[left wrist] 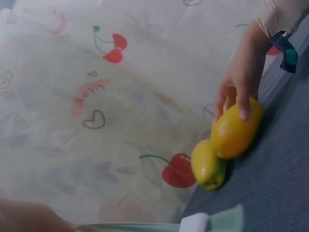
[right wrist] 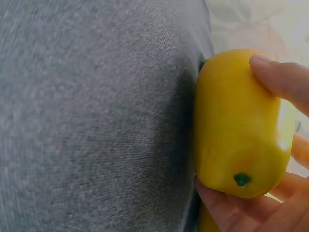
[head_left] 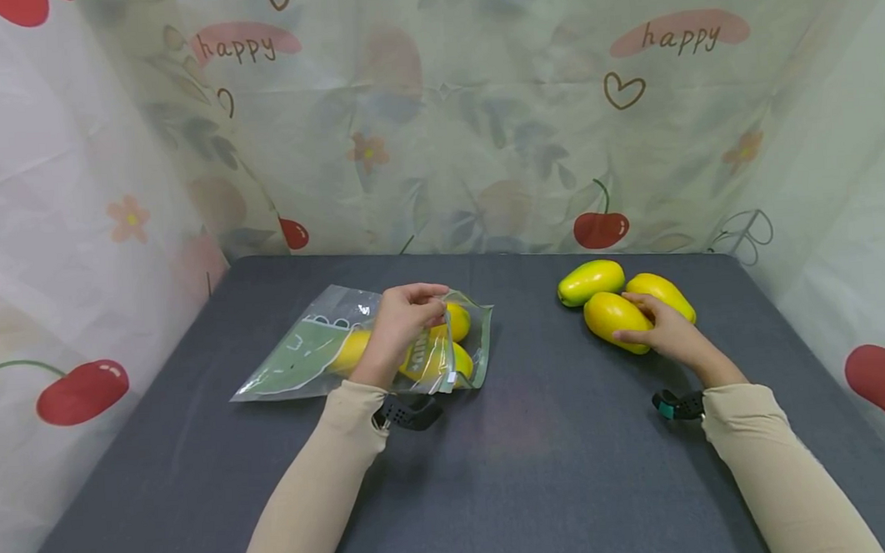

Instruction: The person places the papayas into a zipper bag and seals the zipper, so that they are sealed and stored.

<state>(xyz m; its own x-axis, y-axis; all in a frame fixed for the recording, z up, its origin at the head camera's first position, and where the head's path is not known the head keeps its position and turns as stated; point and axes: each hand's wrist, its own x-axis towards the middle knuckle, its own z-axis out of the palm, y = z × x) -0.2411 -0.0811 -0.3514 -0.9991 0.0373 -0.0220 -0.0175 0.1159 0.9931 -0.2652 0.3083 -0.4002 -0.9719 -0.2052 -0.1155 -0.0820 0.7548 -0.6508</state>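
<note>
My left hand pinches the edge of a clear plastic zip bag with green print, lying on its side on the table. Several yellow mangoes show through the plastic. In the left wrist view, only the bag's green edge with its white slider shows at the bottom. Off to the right, my right hand grips a yellow mango, thumb on one side and fingers round the other. The right wrist view shows this mango close up, its small green stem end facing the camera.
Just behind the gripped mango lie a greenish-yellow mango and another yellow mango. The dark grey tabletop ends at a printed curtain at the back, with more curtain on both sides.
</note>
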